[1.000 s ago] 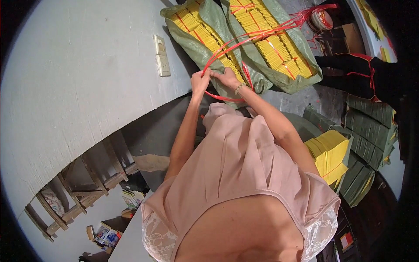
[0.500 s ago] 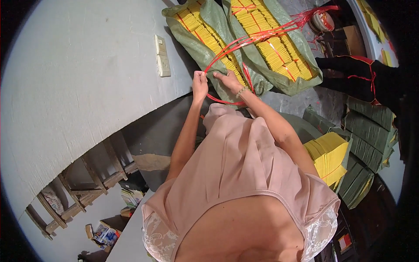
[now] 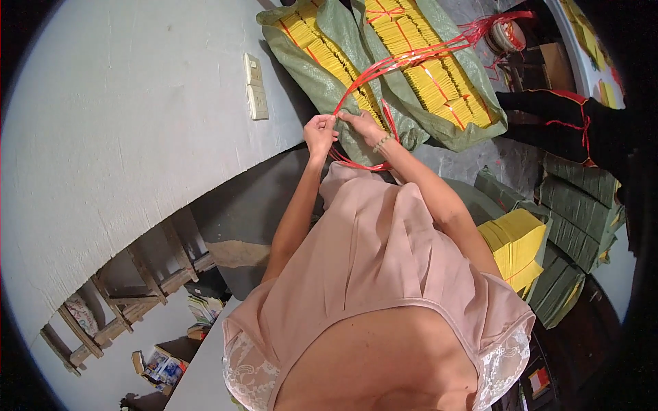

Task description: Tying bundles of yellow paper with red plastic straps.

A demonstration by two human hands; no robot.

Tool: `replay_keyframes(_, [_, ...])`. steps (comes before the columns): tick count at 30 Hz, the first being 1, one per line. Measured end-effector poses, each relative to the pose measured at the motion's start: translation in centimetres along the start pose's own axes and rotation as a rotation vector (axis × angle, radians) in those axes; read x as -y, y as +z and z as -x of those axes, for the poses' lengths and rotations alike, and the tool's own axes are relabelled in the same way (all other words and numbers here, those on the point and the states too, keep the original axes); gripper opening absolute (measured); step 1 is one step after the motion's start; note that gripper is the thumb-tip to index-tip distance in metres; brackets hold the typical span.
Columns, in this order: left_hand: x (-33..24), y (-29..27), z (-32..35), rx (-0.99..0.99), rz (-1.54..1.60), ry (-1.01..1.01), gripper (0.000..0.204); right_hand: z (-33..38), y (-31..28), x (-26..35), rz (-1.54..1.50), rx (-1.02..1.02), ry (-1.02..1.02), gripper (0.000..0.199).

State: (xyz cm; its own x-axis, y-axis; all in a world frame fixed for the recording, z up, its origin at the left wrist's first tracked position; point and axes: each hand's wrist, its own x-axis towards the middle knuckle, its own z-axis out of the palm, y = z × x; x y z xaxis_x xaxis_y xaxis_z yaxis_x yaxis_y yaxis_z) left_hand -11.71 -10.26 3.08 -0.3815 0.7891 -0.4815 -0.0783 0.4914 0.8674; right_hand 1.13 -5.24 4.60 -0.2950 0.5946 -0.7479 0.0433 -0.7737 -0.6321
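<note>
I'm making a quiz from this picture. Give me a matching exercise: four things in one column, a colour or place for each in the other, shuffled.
Things:
1. strap
2. sacks
3. switch
4. spool

Colour or place:
A. on the white wall
B. green, holding yellow stacks
C. red, pinched by the left hand and the right hand
D. top right, beyond the sacks

Pairs: 1-C, 2-B, 3-A, 4-D

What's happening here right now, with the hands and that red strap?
A person has both hands on a red plastic strap: the left hand and the right hand pinch it close together, with a loop of it hanging below them. The strap runs up to a spool across two green woven sacks packed with yellow paper stacks. More yellow stacks sit to the person's right.
</note>
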Motion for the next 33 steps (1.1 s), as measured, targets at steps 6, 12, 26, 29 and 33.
replay_keyframes(6, [-0.7, -0.4, 0.0, 0.064, -0.102, 0.098, 0.018, 1.7, 0.7, 0.8, 0.000, -0.082, -0.123, 0.024])
replay_keyframes(12, [-1.6, -0.4, 0.1, 0.092, -0.476, 0.414, 0.012, -0.8, 0.3, -2.1, 0.015, -0.133, -0.258, 0.022])
replay_keyframes(26, [-2.5, -0.4, -2.0, 0.262, 0.088, -0.303, 0.030, 2.5, 1.6, -1.6, 0.991, -0.349, -0.758, 0.019])
replay_keyframes(29, [-5.1, 1.0, -0.5, 0.279, 0.044, -0.314, 0.033, 2.4, 1.5, -2.6, 1.111, -0.305, -0.706, 0.042])
replay_keyframes(33, [-0.6, 0.3, -2.1, 0.220, 0.090, -0.218, 0.023, 3.6, 2.5, -3.4, 1.072, -0.253, -0.817, 0.044])
